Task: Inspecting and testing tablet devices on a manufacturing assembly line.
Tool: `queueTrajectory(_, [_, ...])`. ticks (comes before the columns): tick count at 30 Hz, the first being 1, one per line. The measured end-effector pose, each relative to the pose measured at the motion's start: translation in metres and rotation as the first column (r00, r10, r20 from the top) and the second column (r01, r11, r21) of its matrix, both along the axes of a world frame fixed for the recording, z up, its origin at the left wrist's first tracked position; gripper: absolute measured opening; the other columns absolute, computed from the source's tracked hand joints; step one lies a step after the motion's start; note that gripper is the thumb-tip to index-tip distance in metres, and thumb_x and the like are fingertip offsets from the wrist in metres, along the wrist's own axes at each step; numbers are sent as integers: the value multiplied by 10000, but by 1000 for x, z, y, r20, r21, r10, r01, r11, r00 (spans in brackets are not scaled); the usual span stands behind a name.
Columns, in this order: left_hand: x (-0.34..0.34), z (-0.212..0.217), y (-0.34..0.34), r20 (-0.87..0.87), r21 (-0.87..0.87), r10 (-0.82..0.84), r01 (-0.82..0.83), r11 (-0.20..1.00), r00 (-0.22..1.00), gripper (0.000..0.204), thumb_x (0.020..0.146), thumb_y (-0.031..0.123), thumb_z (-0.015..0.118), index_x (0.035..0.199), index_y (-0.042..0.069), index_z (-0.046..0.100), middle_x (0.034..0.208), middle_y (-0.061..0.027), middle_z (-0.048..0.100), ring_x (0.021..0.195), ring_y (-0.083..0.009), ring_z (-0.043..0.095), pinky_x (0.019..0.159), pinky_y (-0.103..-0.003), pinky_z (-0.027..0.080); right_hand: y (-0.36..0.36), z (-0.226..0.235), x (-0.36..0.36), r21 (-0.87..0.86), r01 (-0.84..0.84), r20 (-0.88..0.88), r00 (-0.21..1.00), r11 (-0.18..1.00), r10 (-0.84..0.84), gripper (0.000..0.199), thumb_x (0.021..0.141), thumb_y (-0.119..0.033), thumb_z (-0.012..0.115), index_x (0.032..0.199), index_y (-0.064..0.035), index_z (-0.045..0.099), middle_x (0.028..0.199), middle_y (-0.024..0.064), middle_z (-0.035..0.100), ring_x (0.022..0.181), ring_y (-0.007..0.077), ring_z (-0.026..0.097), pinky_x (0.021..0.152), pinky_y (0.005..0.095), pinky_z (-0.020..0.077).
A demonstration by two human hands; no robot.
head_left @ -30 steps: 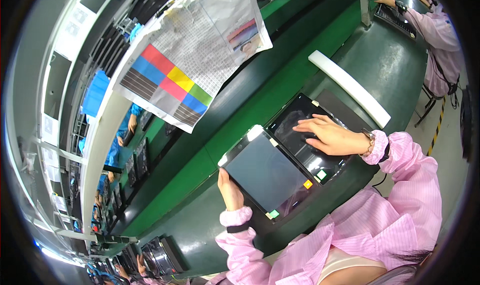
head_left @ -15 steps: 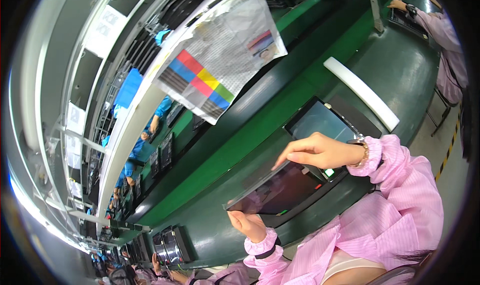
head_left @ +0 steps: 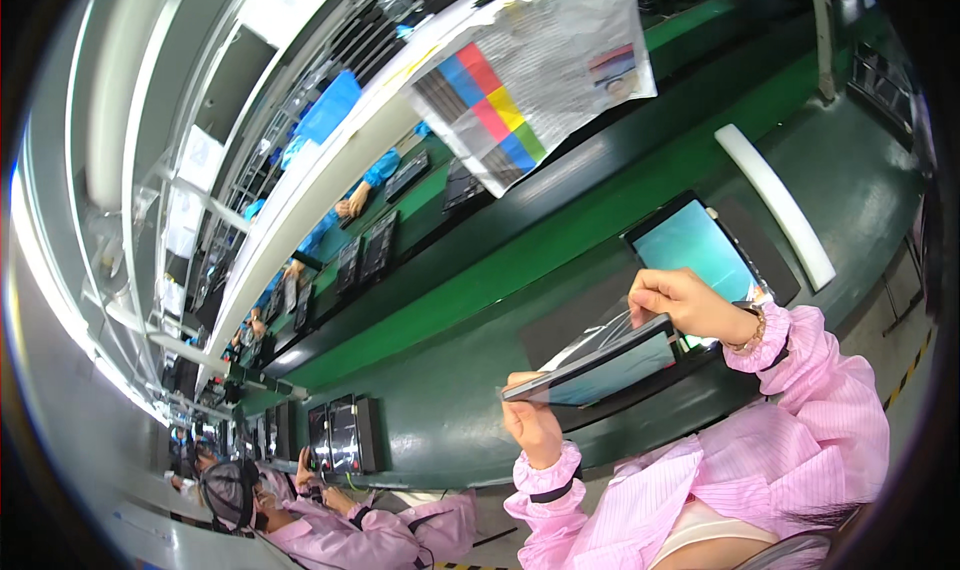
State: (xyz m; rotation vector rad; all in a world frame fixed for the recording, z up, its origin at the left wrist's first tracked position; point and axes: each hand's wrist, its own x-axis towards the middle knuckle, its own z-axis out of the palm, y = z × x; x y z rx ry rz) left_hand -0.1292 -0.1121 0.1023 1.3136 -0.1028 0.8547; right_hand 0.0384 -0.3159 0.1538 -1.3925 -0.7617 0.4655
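My left hand grips the left end of a tablet-like display panel, thumb and fingers on either side of its edge. The panel is tilted up, its screen toward me with a pale picture on it. Behind its upper edge stretches a shiny clear film. My right hand is closed in a pinch at the right end of this film, just above the panel's corner; the fingertips are partly hidden. Beyond my right hand lies a second display, lit blue-green, on a dark mat.
A white curved bar lies on the green bench at the right. A printed colour-chart sheet hangs from the rail ahead. At the left a co-worker in pink sits by dark panels. Blue-sleeved people work across the line.
My right hand has drawn back from the panel's front and closed at the film. The panel has tipped up more steeply, its screen now brighter. The second display has brightened; the view has shifted.
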Motion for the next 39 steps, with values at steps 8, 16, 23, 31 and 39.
queueTrajectory(8, [4, -1, -3, -156, 84, 82, -69, 994, 984, 502, 1017, 411, 402, 1230, -32, 503, 1133, -70, 574, 986, -120, 523, 847, -257, 396, 12, -8, 1, 69, -201, -250, 945, 977, 212, 206, 794, -95, 691, 954, -27, 580, 696, -19, 605, 597, 23, 531, 504, 185, 350])
queueTrajectory(16, [7, -7, 0, -154, -3, 35, -35, 999, 987, 497, 1033, 393, 370, 1287, -21, 474, 1194, -42, 549, 1058, -111, 502, 914, -254, 368, 6, -52, 23, 183, -122, -246, 955, 975, 166, 314, 846, -166, 671, 1092, -16, 546, 782, 66, 686, 594, 67, 599, 468, 188, 415])
queueTrajectory(23, [1, -50, 7, -268, -9, -14, 12, 1000, 963, 594, 1044, 399, 309, 1436, -47, 298, 1455, -119, 367, 1349, -218, 338, 1121, -320, 228, -17, -121, 0, 460, 15, -353, 921, 888, 167, 408, 975, -335, 543, 1229, -17, 537, 1221, 68, 596, 1124, 161, 549, 985, 329, 403])
queueTrajectory(31, [-38, -225, 24, -651, 351, 287, -56, 935, 702, 583, 1058, 383, 230, 1360, -99, 354, 1353, -167, 465, 1288, -228, 412, 1086, -312, 304, 1, -177, -6, 367, 209, -284, 953, 906, -105, 344, 1012, -314, 483, 1195, -29, 541, 998, 9, 560, 906, 98, 498, 858, 256, 401])
queueTrajectory(39, [-30, -154, 29, -621, 422, 286, 4, 907, 730, 534, 1026, 329, 354, 1385, -50, 246, 1284, -161, 438, 1126, -236, 481, 984, -326, 391, 16, -44, -12, 296, 263, -129, 964, 918, -235, 424, 1013, -370, 478, 831, 3, 566, 807, -64, 496, 777, 44, 411, 683, 237, 391])
